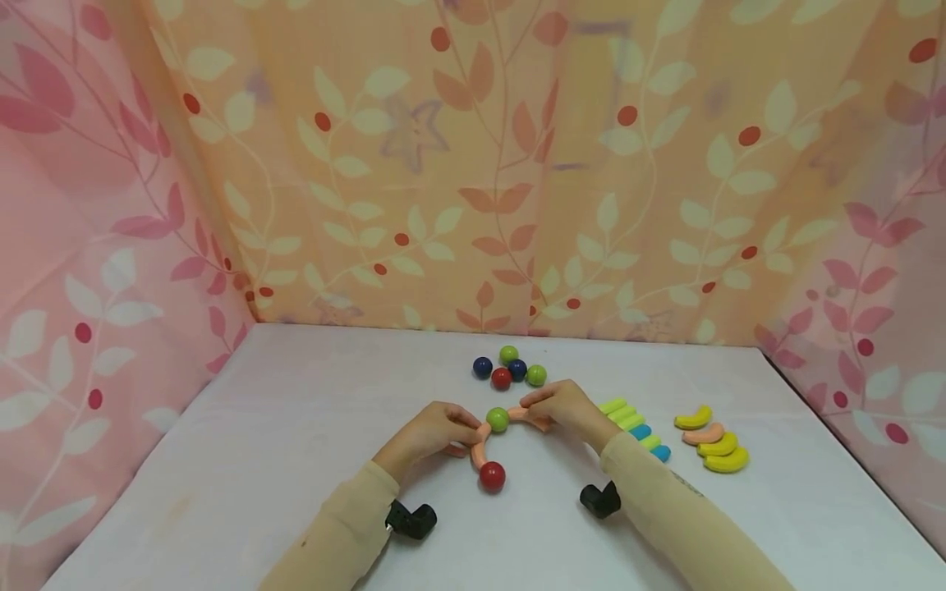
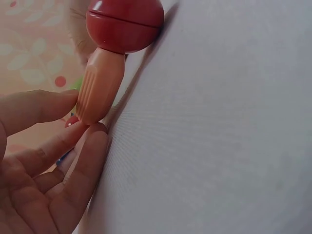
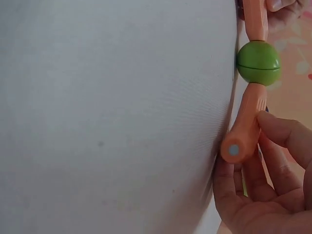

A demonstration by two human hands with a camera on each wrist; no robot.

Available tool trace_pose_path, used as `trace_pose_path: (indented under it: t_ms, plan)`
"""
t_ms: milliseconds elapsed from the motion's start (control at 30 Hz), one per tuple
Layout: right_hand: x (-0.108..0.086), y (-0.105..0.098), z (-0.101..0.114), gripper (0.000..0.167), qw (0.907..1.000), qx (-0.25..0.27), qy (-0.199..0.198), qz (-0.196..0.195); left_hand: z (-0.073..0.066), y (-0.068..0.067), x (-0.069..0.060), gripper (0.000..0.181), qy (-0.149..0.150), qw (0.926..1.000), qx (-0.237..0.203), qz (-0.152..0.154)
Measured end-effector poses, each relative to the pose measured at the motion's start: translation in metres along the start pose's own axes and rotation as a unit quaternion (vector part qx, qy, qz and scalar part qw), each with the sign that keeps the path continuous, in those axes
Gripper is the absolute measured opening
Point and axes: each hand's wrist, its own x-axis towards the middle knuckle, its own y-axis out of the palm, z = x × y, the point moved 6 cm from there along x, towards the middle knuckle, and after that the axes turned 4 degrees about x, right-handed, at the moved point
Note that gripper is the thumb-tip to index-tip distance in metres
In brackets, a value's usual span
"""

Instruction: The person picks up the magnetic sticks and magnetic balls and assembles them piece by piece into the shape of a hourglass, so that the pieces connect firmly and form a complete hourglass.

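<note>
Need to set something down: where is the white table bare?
Widest: the white table left of the left hand, up to the floral pink curtain. Smaller: between the black wrist cameras, before the nearest glossy red ball. Crowded: between the hands, with peach curved pieces; right of the right hand, with yellow-green and blue sticks; far middle, with glossy balls.

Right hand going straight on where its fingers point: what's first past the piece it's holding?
Probably the green ball touching the far end of the orange piece in the right hand; depth is hard to judge.
</note>
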Motion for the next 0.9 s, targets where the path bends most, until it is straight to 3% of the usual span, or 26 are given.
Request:
trace_pose_path:
  t_ms: [233,400,567,733,900]
  plan:
    - [-0.005,-0.011,-0.009,0.024,0.9996,-0.023,0.013,-0.007,-0.002,0.005,-0.001,0.026,0.001,1.0,0.005,0.004]
    - [-0.003,-0.008,-0.008,0.026,0.9992,-0.039,0.009,0.003,-0.004,0.001,0.004,0.029,0.0,0.9999,0.002,-0.017]
    - [-0.002,-0.008,-0.002,0.021,0.9992,-0.032,0.019,-0.013,-0.011,0.001,0.009,0.036,0.009,0.9998,0.008,-0.018]
    - [0.001,-0.006,0.001,0.018,0.9992,-0.029,0.019,-0.021,-0.012,0.003,0.007,0.033,-0.001,0.9995,0.026,-0.015]
    - [0.003,-0.001,0.003,0.02,0.9996,-0.021,0.006,-0.018,-0.011,0.002,0.007,0.031,0.004,0.9998,0.006,-0.02]
